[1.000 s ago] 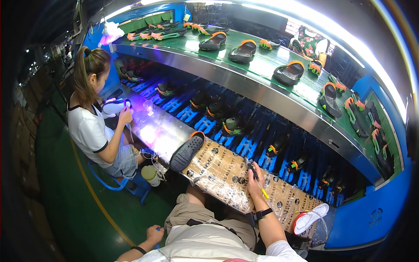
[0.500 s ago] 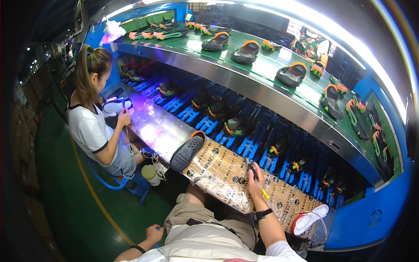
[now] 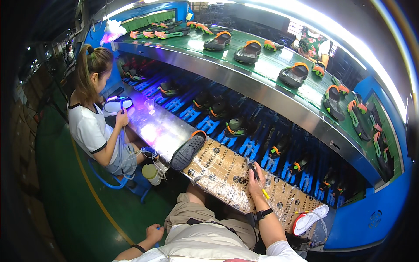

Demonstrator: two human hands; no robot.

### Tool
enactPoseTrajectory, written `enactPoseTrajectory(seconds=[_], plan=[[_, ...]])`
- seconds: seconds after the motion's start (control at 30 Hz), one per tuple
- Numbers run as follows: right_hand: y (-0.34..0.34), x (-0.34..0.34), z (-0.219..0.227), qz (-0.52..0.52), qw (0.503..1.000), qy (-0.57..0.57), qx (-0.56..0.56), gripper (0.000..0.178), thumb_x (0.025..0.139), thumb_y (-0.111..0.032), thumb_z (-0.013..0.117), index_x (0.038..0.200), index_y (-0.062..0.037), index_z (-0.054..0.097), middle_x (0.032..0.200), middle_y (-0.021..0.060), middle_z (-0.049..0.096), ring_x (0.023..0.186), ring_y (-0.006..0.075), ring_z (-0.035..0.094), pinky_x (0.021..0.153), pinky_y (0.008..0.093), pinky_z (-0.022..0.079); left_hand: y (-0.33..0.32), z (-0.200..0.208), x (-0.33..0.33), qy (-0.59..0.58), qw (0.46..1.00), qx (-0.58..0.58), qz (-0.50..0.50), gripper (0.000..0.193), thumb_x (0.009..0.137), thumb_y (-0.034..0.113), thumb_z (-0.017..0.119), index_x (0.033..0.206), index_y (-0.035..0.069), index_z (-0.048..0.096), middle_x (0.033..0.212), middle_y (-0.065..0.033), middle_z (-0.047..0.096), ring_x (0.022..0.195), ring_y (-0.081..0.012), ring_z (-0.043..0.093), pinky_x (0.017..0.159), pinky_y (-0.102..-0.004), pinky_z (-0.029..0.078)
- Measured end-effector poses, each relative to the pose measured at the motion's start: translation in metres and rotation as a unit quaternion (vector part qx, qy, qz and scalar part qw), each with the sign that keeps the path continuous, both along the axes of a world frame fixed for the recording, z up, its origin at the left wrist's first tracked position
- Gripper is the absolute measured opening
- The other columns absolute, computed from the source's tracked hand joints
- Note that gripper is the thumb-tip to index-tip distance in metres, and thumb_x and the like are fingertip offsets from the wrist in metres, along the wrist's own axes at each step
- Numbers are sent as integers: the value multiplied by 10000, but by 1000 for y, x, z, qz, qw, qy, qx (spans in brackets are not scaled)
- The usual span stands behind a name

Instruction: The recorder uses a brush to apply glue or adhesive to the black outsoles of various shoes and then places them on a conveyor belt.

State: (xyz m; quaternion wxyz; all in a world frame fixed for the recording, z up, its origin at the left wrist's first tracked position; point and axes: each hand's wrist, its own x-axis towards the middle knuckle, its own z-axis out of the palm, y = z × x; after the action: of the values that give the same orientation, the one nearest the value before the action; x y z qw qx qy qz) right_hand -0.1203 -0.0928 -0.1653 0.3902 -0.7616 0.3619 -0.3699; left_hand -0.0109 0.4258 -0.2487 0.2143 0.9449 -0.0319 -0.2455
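Note:
My right hand (image 3: 257, 181) rests over the cardboard-covered bench, its fingers closed around a slim dark tool (image 3: 252, 168). A yellow end (image 3: 265, 194) sticks out by the wrist; whether it belongs to that tool is unclear. Low at my left side, beside my shorts, my left hand (image 3: 154, 233) is closed, and a bit of blue shows at its fingers. What it holds is too small to make out. A dark grey perforated clog with an orange rim (image 3: 188, 150) lies on the left end of the cardboard (image 3: 227, 170), apart from both hands.
A white shoe with red (image 3: 310, 219) lies at the bench's right end beside thin cables. Beyond the bench, shoes ride blue racks (image 3: 248, 148) under a green conveyor (image 3: 266, 59) bearing more shoes. At left, a seated co-worker (image 3: 94, 118) holds a white shoe (image 3: 118, 105) near a bucket (image 3: 151, 174).
Shoes on the upper conveyor and the blue racks have shifted slightly to the right. The co-worker has tilted the white shoe a little. Both my hands are nearly still.

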Motion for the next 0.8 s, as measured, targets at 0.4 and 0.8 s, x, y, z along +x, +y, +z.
enactPoseTrajectory(seconds=[0.4,0.8], plan=[[-4,1,-6,-5,1000,8,-20,469,985,-266,656,1415,-82,621,1114,193,750,994,333,733,899,407,545,1,-7,1,20,1000,6,21,419,830,361,739,1094,38,782,1053,-217,767,1013,-362,742,947,-418,576],[-8,0,-9,-3,1000,-2,-27,468,982,-247,657,1417,-79,622,1102,186,752,993,321,735,909,402,546,-5,1,-3,16,1000,12,18,408,831,354,739,1097,48,783,1046,-211,769,1006,-358,745,941,-416,579]])
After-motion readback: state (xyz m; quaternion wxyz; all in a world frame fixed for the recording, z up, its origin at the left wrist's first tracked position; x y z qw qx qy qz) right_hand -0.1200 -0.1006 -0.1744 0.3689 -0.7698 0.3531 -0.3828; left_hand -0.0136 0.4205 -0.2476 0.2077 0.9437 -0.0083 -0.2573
